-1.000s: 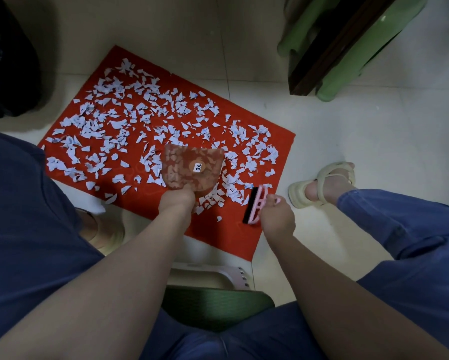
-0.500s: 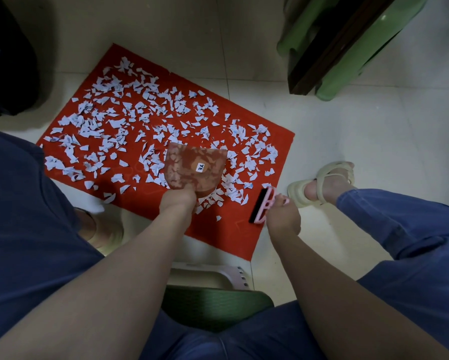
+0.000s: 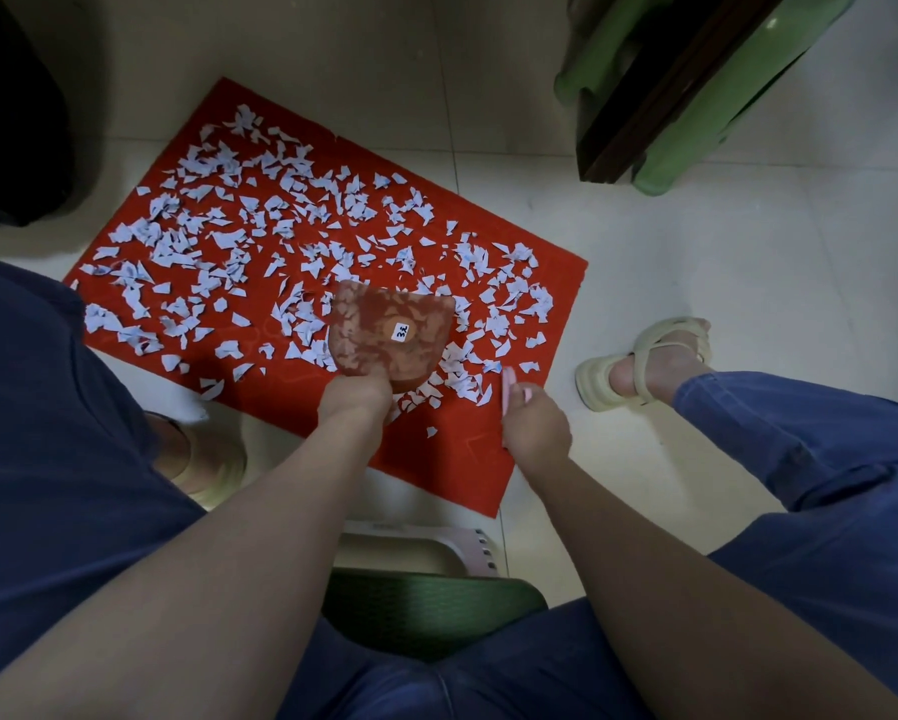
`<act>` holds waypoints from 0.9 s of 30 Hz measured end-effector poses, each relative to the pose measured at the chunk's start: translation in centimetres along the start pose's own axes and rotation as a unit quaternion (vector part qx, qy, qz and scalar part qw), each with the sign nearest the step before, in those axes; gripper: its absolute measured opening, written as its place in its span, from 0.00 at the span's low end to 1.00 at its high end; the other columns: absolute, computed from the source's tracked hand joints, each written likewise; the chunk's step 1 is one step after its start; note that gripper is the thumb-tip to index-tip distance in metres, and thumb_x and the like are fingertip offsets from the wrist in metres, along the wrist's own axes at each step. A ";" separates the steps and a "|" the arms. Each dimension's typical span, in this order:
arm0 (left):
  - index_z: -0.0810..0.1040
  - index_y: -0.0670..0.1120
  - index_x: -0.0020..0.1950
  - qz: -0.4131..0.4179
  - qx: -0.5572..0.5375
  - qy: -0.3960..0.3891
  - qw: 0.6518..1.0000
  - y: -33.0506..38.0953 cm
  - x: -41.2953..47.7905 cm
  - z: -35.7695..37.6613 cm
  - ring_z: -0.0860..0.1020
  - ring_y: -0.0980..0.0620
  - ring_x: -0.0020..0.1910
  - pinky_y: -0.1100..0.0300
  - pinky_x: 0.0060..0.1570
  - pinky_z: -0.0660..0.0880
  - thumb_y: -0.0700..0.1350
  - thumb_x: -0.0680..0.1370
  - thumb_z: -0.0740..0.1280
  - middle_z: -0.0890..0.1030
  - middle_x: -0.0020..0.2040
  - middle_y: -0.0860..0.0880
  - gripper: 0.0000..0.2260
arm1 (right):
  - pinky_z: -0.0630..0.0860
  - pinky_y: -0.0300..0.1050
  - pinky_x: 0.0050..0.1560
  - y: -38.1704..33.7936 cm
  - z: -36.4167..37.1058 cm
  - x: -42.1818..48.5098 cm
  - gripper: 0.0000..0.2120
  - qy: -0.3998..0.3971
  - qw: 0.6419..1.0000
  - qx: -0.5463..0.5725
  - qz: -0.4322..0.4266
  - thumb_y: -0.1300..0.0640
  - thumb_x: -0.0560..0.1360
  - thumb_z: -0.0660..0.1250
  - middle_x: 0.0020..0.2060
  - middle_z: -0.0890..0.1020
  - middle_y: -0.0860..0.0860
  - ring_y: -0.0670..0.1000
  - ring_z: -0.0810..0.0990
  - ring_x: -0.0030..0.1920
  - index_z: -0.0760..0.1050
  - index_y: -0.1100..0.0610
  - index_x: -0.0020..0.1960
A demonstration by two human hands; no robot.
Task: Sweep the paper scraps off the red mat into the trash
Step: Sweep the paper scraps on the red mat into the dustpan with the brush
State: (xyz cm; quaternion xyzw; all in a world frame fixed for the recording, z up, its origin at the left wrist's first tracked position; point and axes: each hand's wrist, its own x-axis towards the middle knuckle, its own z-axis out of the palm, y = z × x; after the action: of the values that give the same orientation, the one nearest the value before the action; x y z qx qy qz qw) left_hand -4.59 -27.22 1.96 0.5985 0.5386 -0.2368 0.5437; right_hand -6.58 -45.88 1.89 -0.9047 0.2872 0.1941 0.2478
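On the tiled floor point(image 3: 696, 262), scraps point(image 3: 218, 241) cover almost the whole red mat point(image 3: 462, 459) at centre left, so sweeping has barely begun; the grip of the left hand point(image 3: 355, 402) clasps the dustpan point(image 3: 392, 335) on the mat, that of the right hand point(image 3: 537, 428) a pink brush point(image 3: 509, 389) just beside it.

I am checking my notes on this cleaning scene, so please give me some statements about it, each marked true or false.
1. The left hand holds the dustpan over the red mat. True.
2. The right hand is empty. False: it grips a pink brush.
3. The paper scraps are gathered in one pile. False: they lie scattered across the mat.
4. A black bag sits on the floor left of the mat. True.
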 end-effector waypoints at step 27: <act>0.79 0.44 0.54 -0.005 0.001 0.004 1.000 -0.5 -0.2 0.2 0.83 0.47 0.40 0.54 0.48 0.80 0.61 0.72 0.65 0.84 0.45 0.46 0.22 | 0.73 0.53 0.59 -1.5 0.2 -0.1 0.21 0.013 0.999 -0.042 -0.016 0.46 0.83 0.47 0.28 0.71 0.45 0.56 0.81 0.48 0.74 0.57 0.56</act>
State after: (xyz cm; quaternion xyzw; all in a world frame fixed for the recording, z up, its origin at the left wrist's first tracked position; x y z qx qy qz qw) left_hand -5.01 -27.57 1.92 0.5976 0.5434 -0.2373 0.5397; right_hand -5.78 -44.66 2.28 -0.9214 0.2669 0.1902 0.2086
